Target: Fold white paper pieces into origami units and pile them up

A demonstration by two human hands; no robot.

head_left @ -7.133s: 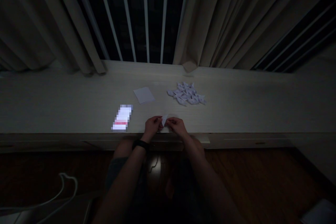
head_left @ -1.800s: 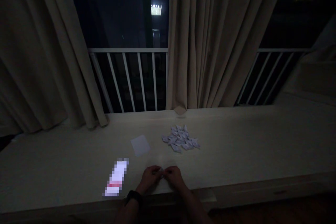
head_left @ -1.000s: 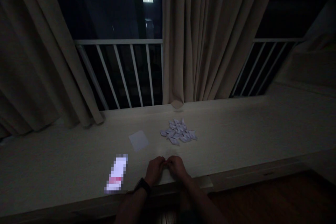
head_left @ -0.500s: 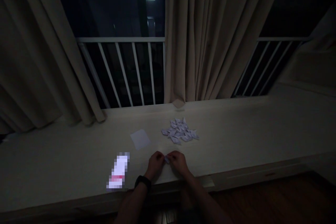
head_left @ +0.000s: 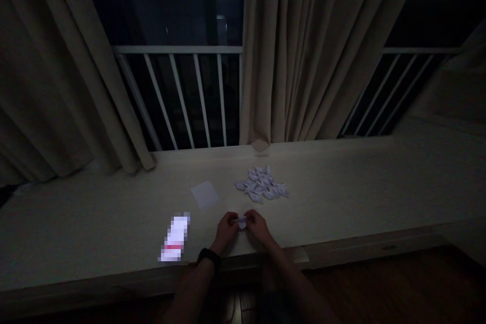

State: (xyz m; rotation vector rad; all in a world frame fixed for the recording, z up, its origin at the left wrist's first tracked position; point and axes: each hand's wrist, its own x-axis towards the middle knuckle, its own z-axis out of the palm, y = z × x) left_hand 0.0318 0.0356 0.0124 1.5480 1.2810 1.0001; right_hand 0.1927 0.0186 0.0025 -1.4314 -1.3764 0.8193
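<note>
A small folded paper piece is pinched between my two hands, just above the pale tabletop near its front edge. My left hand, with a dark band on the wrist, grips its left side. My right hand grips the right side with thumb and fingers. Beyond the hands lies a loose cluster of several folded paper pieces, pointed and whitish. To the left of that cluster is a flat square sheet of white paper. Fine folds in the held piece are too small and dim to make out.
A lit, blurred-out phone-like screen lies left of my hands. The long pale tabletop runs below a window with white railings. Beige curtains hang down to its back edge. Wooden floor shows below.
The view has tilted up since the earliest frame. The held paper, a larger pointed shape then and mostly hidden between my fingers later, now shows as a small compact piece between my slightly parted hands.
</note>
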